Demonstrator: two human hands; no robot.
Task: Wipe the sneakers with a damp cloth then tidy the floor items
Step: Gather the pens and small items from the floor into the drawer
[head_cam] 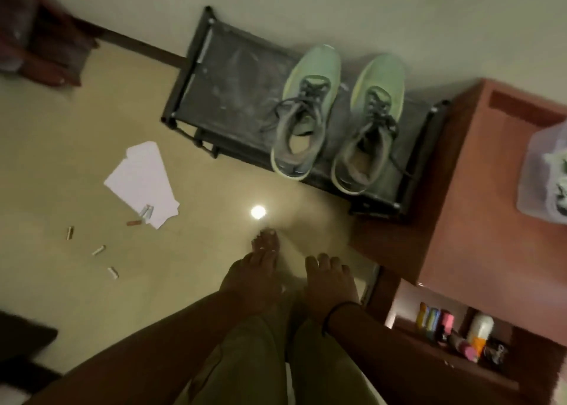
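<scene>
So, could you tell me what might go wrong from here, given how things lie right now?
1. The small crayon-like sticks lie scattered on the floor near the walking path; someone could step or slip on them.
2. The white papers could slide underfoot too.
3. The sneakers sit at the front edge of the black rack, heels overhanging; firm wiping might tip one off.

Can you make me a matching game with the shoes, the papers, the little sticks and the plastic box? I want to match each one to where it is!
1 sneakers
2 white papers
3 small sticks
4 clear plastic box

a scattered singly on the floor
b on the black shoe rack
c on the brown cabinet
d lying in a pile on the floor

Pairs: 1-b, 2-d, 3-a, 4-c
</scene>
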